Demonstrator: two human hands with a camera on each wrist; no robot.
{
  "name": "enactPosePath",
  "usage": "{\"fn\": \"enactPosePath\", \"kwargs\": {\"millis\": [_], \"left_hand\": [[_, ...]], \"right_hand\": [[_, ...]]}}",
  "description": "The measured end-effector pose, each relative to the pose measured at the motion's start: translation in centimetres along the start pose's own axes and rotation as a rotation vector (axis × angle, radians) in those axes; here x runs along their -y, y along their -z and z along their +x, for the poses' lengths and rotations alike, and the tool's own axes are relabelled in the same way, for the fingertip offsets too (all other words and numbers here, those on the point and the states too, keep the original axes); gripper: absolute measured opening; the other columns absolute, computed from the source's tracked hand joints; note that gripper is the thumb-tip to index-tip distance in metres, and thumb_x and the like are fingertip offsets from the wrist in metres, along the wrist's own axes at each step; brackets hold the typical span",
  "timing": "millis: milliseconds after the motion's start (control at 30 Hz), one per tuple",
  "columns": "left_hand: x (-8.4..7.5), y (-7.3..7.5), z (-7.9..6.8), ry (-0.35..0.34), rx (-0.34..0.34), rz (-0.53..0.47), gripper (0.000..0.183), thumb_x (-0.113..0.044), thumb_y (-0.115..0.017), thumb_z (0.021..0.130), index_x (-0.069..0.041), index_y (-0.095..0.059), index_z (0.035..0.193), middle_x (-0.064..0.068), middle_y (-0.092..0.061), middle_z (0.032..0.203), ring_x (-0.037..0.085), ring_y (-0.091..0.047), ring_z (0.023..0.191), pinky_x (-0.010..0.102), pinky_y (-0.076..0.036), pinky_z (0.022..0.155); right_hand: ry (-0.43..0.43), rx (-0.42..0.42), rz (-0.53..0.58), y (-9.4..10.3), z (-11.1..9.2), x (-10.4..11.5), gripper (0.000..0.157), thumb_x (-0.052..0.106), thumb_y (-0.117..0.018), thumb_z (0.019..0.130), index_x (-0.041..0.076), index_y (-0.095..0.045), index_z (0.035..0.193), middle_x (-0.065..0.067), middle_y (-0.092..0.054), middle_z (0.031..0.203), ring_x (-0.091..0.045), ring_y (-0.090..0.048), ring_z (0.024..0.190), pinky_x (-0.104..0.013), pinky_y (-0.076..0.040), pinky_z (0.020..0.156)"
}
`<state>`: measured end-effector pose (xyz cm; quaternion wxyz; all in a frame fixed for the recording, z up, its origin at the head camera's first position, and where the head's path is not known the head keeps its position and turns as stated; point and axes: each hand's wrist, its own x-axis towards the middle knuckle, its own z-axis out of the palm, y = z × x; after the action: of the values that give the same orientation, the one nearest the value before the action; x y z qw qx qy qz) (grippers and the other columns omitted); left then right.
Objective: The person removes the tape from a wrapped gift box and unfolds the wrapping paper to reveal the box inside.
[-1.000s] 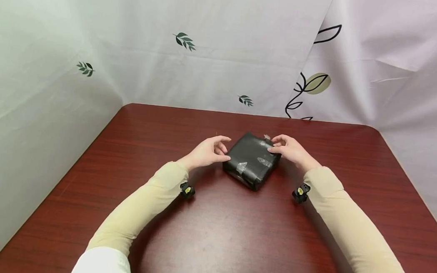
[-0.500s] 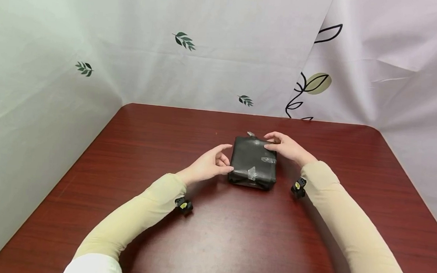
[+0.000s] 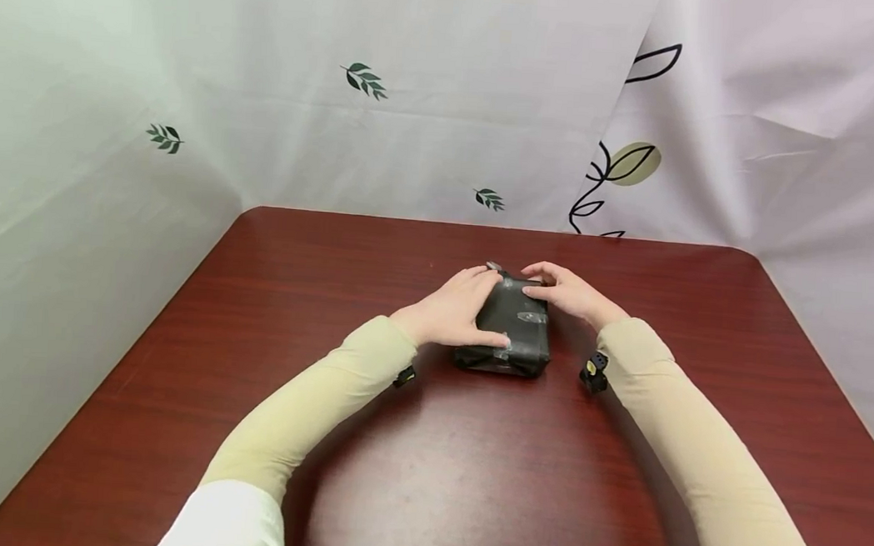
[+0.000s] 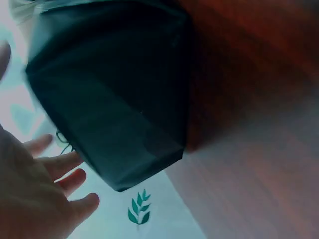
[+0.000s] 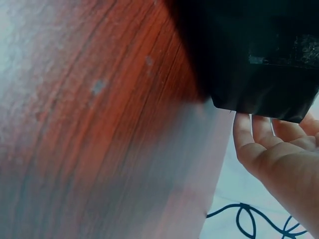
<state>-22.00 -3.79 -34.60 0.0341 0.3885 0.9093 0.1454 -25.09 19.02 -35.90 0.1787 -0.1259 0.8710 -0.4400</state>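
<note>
A black-wrapped package (image 3: 526,316) with strips of clear tape lies on the table, its long sides running away from me. My right hand (image 3: 574,298) holds its far right corner, thumb on the top face and fingers behind the far side. In the right wrist view those fingers (image 5: 244,132) reach the package's far edge. My left hand (image 3: 456,309) is spread over the left part of the package, covering it from the head camera. The left wrist view has the left fingers (image 4: 65,164) stretched out along the package's upper edge; whether they touch it I cannot tell.
The red-brown wooden table (image 3: 439,490) extends around the package on every side. Behind it hangs a white curtain (image 3: 430,139) with leaf prints, which also encloses the left and right sides. A small camera (image 3: 594,372) sits at my right wrist.
The package has turned from a slanted position to nearly square with the table. My left hand left its near left corner and moved right over its top; my right hand stayed at the far right corner.
</note>
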Motion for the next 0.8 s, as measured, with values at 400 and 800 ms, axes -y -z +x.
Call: {"fn": "enactPosePath", "kwargs": {"millis": [400,800], "left_hand": [[-0.3,-1.0,1.7,-0.074,0.034,0.191,0.08,-0.069,-0.065,0.072,-0.006,-0.042,0.115,0.02,-0.037,0.14,0.035,-0.026,0.139,0.045,-0.018,0.116],[-0.4,-1.4,1.8,-0.057,0.051,0.255,0.108,-0.071,-0.06,0.074,0.003,-0.026,0.145,0.018,-0.035,0.144,0.03,-0.031,0.137,0.04,-0.02,0.116]], "right_hand": [[0.035,0.004,0.033,0.0,0.4,-0.4,0.048,0.018,-0.054,0.096,-0.002,-0.039,0.137,-0.023,-0.053,0.121,-0.03,-0.053,0.107,-0.039,-0.042,0.092],[0.011,-0.021,0.136,0.1,0.3,-0.8,0.05,0.018,-0.054,0.096,-0.004,-0.039,0.137,-0.026,-0.052,0.128,-0.026,-0.055,0.107,-0.039,-0.044,0.094]]}}
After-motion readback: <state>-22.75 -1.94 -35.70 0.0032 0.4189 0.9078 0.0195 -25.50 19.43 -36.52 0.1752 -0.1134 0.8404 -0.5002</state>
